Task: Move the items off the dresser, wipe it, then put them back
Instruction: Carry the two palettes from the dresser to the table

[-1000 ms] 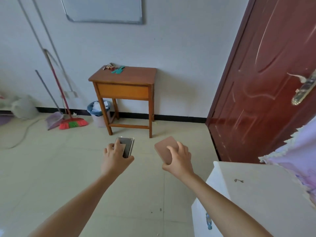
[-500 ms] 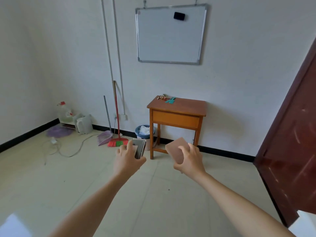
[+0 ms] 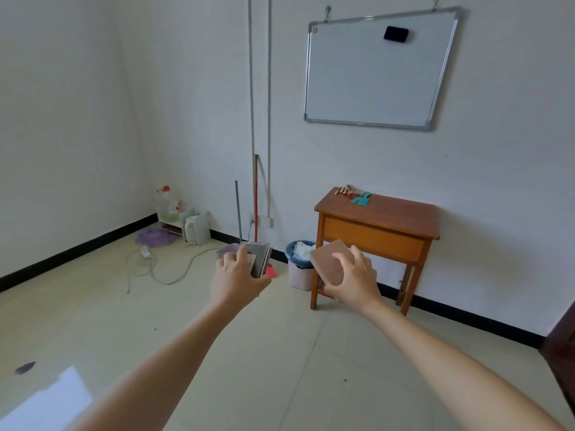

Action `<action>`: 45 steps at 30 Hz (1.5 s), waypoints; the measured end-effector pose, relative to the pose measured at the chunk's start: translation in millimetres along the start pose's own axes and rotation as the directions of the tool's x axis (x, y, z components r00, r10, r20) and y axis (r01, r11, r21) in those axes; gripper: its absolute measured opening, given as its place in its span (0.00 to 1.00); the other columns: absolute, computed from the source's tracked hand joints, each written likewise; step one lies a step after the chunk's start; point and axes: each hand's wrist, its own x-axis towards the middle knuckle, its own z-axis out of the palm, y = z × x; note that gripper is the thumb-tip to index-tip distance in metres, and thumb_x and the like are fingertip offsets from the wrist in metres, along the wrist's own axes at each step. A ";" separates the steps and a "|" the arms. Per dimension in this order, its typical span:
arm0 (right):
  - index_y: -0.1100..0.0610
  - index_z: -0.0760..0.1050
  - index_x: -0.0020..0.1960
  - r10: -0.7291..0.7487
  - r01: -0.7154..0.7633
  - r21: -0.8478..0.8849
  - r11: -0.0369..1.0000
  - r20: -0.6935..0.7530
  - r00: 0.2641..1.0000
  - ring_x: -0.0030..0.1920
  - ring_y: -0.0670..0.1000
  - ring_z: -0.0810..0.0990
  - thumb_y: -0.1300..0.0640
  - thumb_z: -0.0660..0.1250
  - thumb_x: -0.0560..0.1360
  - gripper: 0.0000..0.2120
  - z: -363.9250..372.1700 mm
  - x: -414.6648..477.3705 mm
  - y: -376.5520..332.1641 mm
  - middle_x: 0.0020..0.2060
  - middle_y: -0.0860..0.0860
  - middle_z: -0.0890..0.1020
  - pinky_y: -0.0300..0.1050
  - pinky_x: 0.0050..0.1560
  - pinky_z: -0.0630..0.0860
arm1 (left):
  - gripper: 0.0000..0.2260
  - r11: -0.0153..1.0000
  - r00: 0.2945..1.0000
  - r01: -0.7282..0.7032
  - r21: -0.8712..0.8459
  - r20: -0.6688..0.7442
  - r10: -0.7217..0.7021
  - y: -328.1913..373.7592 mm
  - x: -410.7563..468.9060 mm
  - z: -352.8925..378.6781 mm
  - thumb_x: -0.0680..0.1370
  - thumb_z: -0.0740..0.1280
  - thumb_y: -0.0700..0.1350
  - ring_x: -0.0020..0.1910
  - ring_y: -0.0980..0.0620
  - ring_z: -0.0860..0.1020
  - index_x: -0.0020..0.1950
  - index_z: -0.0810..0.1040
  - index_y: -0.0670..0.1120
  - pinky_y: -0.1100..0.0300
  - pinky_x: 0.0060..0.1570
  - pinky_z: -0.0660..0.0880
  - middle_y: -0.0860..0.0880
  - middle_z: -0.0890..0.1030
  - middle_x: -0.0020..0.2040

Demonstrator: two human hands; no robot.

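Observation:
My left hand grips a thin grey book-like item, held upright in front of me. My right hand grips a flat pinkish-brown box, tilted. Both are held out at mid-height over the floor. Ahead to the right stands a small brown wooden table against the wall. On its back left corner lie a teal comb and some small wooden pieces. The white dresser is out of view.
A blue-rimmed bin stands left of the table. A broom and dustpan handle lean on the wall. A water jug, a white container and a cable lie in the left corner. A whiteboard hangs above. A dark door edge is at right.
The view has swung left and up, away from the white dresser and the door. Both hands still hold the same items, and the wooden table is nearer.

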 end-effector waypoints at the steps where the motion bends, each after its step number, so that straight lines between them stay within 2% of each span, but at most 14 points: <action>1: 0.52 0.61 0.68 -0.015 0.015 0.005 1.000 0.000 1.000 0.68 0.57 0.59 0.47 0.70 0.69 0.32 3.3 13.4 1.2 0.71 0.54 0.56 0.53 0.65 0.62 | 0.33 1.000 1.000 0.000 0.000 -0.003 0.000 0.0 13.1 2.9 0.71 0.67 0.53 0.63 0.43 0.64 0.72 0.57 0.48 0.54 0.54 0.69 0.42 0.68 0.64; 10: 0.52 0.61 0.69 -0.075 0.075 0.011 0.997 0.057 0.996 0.69 0.56 0.58 0.47 0.69 0.69 0.33 32.0 146.1 25.9 0.73 0.54 0.54 0.54 0.67 0.63 | 0.33 1.000 1.000 0.030 0.002 0.006 -0.030 14.4 142.1 47.8 0.71 0.67 0.55 0.64 0.44 0.65 0.72 0.56 0.48 0.54 0.56 0.68 0.43 0.69 0.64; 15: 0.53 0.61 0.69 -0.066 0.067 -0.006 0.998 0.120 0.991 0.68 0.55 0.60 0.47 0.70 0.69 0.33 60.1 193.5 38.8 0.72 0.54 0.55 0.51 0.65 0.64 | 0.33 0.997 0.994 0.078 -0.011 0.073 -0.077 5.2 191.1 88.1 0.71 0.67 0.52 0.61 0.44 0.66 0.71 0.57 0.49 0.56 0.53 0.69 0.43 0.70 0.62; 19: 0.53 0.61 0.69 -0.050 0.059 -0.047 0.997 0.169 0.984 0.68 0.56 0.59 0.46 0.70 0.69 0.34 80.5 226.8 50.1 0.72 0.55 0.54 0.51 0.66 0.63 | 0.33 0.995 0.989 0.102 -0.013 0.110 -0.100 -3.9 234.6 117.8 0.70 0.67 0.52 0.62 0.44 0.66 0.71 0.58 0.49 0.54 0.56 0.69 0.43 0.69 0.63; 24: 0.54 0.60 0.69 0.019 -0.005 -0.095 0.995 0.138 0.990 0.67 0.55 0.58 0.47 0.67 0.71 0.31 94.0 282.5 63.9 0.70 0.55 0.58 0.49 0.65 0.63 | 0.33 0.998 0.990 0.048 -0.049 0.133 -0.041 -3.7 307.9 150.4 0.70 0.67 0.52 0.63 0.42 0.65 0.72 0.57 0.49 0.52 0.56 0.69 0.42 0.69 0.63; 30: 0.53 0.60 0.70 0.151 -0.141 -0.139 0.980 0.068 0.986 0.68 0.53 0.56 0.46 0.67 0.71 0.31 99.4 359.2 75.8 0.71 0.52 0.57 0.48 0.68 0.59 | 0.33 0.995 0.975 -0.080 -0.063 0.205 0.091 11.2 412.6 175.0 0.72 0.66 0.52 0.63 0.43 0.65 0.72 0.55 0.47 0.54 0.55 0.69 0.42 0.68 0.64; 34: 0.52 0.61 0.69 0.238 -0.233 -0.126 0.964 0.025 0.971 0.68 0.52 0.57 0.46 0.68 0.71 0.31 108.3 397.8 83.6 0.70 0.52 0.58 0.48 0.67 0.62 | 0.34 0.982 0.957 -0.147 -0.116 0.236 0.171 20.4 473.0 195.4 0.72 0.66 0.52 0.64 0.44 0.64 0.73 0.53 0.48 0.53 0.57 0.70 0.43 0.67 0.65; 39: 0.52 0.62 0.69 0.399 -0.390 -0.122 0.913 0.063 0.915 0.67 0.52 0.58 0.46 0.69 0.70 0.31 135.9 406.6 100.8 0.69 0.51 0.59 0.47 0.66 0.64 | 0.32 0.977 0.903 -0.156 -0.148 0.380 0.202 21.8 502.1 252.4 0.71 0.66 0.51 0.62 0.42 0.65 0.72 0.56 0.48 0.51 0.56 0.71 0.42 0.68 0.64; 45: 0.53 0.63 0.67 0.476 -0.462 -0.160 0.872 0.062 0.877 0.67 0.51 0.58 0.46 0.69 0.70 0.29 138.5 417.8 144.8 0.69 0.51 0.60 0.45 0.65 0.64 | 0.30 0.961 0.827 -0.220 -0.168 0.491 0.275 50.7 525.6 305.4 0.72 0.66 0.51 0.61 0.43 0.66 0.70 0.57 0.49 0.52 0.54 0.71 0.43 0.69 0.62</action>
